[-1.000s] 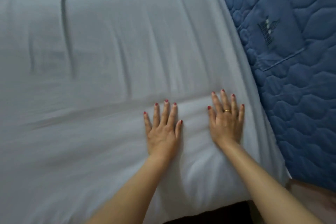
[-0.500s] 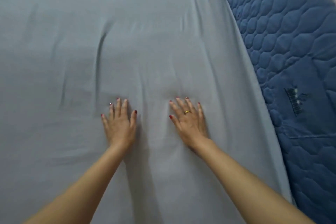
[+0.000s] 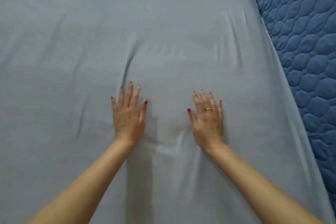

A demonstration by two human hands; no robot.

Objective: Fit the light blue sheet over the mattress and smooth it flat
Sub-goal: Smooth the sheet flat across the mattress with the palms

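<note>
hands flat on cloth: we press our left hand [image 3: 128,115] and our right hand [image 3: 207,121] palm down on the light blue sheet [image 3: 163,23], fingers straight and spread, grasping nothing. they lie side by side, apart. a gold ring [image 3: 208,109] sits on one right finger. the sheet covers nearly all we see, with soft creases above and between the hands. along the right, its edge leaves a strip of darker blue quilted mattress [image 3: 305,51] uncovered.
</note>
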